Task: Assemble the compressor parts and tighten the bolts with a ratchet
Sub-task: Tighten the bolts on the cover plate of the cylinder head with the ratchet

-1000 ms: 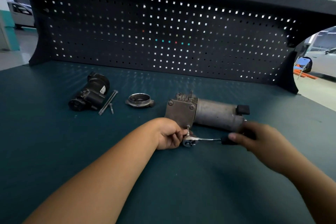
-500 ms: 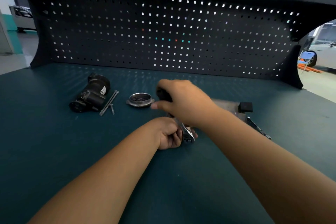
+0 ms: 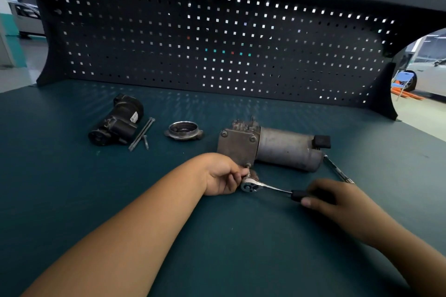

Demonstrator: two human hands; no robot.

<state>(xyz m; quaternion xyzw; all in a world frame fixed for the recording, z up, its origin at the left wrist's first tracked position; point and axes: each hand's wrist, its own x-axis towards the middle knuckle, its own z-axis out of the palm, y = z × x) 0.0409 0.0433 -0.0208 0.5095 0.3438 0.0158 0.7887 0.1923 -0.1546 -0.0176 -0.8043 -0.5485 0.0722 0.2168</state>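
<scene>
Head view | compressor body (image 3: 287,149) mid tabletop (image 3: 217,243), long axis left-right, end plate (image 3: 235,149) on left | bolt (image 3: 248,165) sticks out of plate's near corner toward near edge | ratchet (image 3: 268,185) head on bolt end, handle runs right | left hand (image 3: 223,176) pinches ratchet head, right hand (image 3: 337,202) grips handle | judge: next swing pivots about bolt, right hand drives

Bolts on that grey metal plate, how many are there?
3 bolts: one at the grey plate's upper left, one at its upper right, one at its lower right by the ratchet. The left hand may hide a fourth.
</scene>
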